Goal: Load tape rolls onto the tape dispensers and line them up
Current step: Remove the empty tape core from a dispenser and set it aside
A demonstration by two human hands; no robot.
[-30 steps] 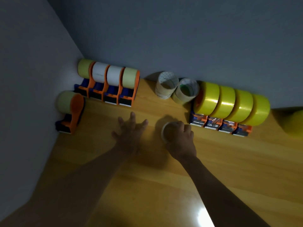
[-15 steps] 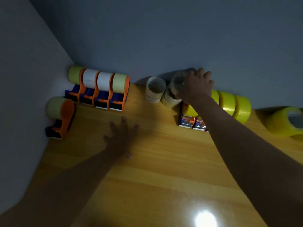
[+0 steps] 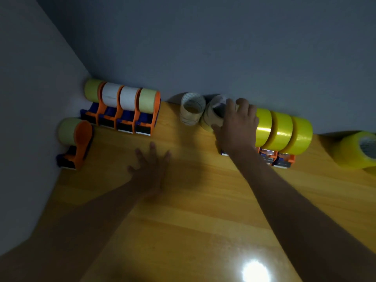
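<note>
Compared with half a second earlier, the right hand (image 3: 237,127) remains at the back wall, its fingers curled over the rim of a stack of pale cardboard tape cores (image 3: 213,116); the thumb side lies against the lower core. The left hand (image 3: 150,169) has barely shifted: it lies flat on the wooden table (image 3: 203,220), palm down, fingers spread wide, holding nothing.

Just left of the right hand stands another core (image 3: 192,110), a hollow cardboard cylinder touching the stack. Directly right of that hand runs a row of glossy yellow tape rolls (image 3: 282,132), seated side by side on orange-and-blue dispensers (image 3: 278,157) (the nearest one is partly hidden by the wrist). Further right, well apart, a loose yellow roll (image 3: 354,149) lies on its side, its core facing the camera.

Beyond the left hand's fingertips, against the wall, four orange dispensers (image 3: 124,110) stand in a line, loaded with matte pale green and white rolls. To the left of that hand, a fifth dispenser (image 3: 76,143) with a pale green roll stands turned sideways against the side wall.

The table surface is smooth, grained and shiny, with a bright lamp reflection (image 3: 255,271) near the right forearm.
</note>
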